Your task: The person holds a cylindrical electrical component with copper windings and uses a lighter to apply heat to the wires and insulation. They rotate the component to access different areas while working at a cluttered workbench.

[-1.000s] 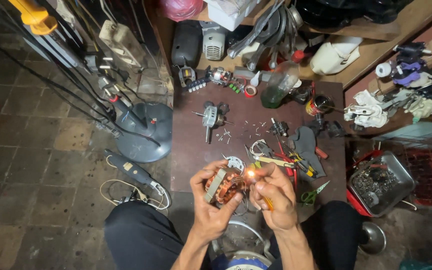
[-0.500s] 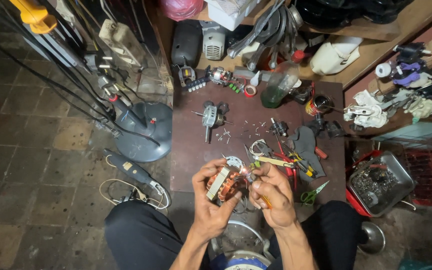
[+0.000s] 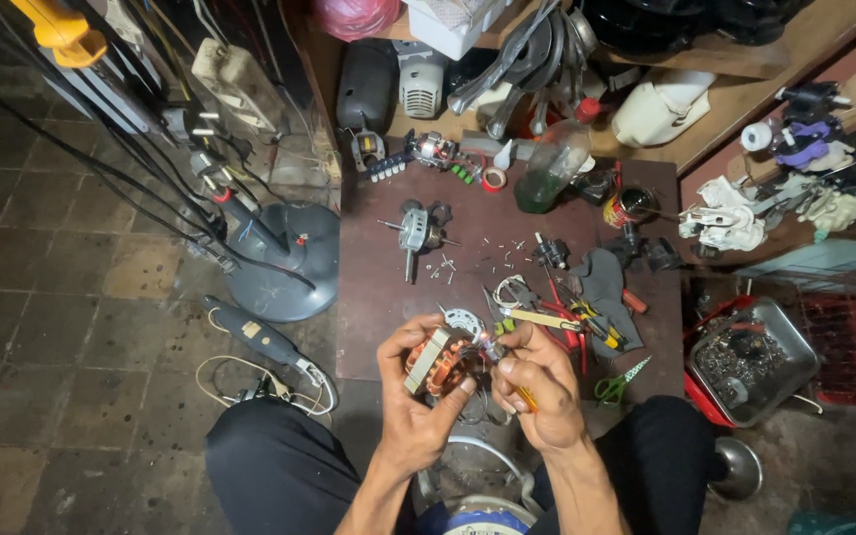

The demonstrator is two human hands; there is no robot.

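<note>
Copper windings glint on the motor stator (image 3: 440,360) that we hold between both hands, just above our lap at the near edge of the dark brown table (image 3: 378,297). Our left hand (image 3: 416,401) is wrapped around the stator from below, thumb and fingers closed on its metal core. Our right hand (image 3: 541,381) is pinched narrow at the stator's right side, fingertips on its wires, with a thin yellow-handled tool (image 3: 525,396) tucked in the palm.

Just beyond our hands we see a small white round part (image 3: 464,319), and to its right a heap of hand tools (image 3: 567,317) beside a grey cloth (image 3: 608,287). Green-handled scissors (image 3: 622,381) lie at the table's right near corner. Farther up the table a small motor with a shaft (image 3: 414,230) rests among scattered screws (image 3: 445,266), and a clear bottle with green liquid (image 3: 551,165) stands at the back.

Left of the table, a grey fan base (image 3: 284,267) sits on the tiled floor. On the right, a metal tray of small parts (image 3: 753,359) rests apart from the table.
</note>
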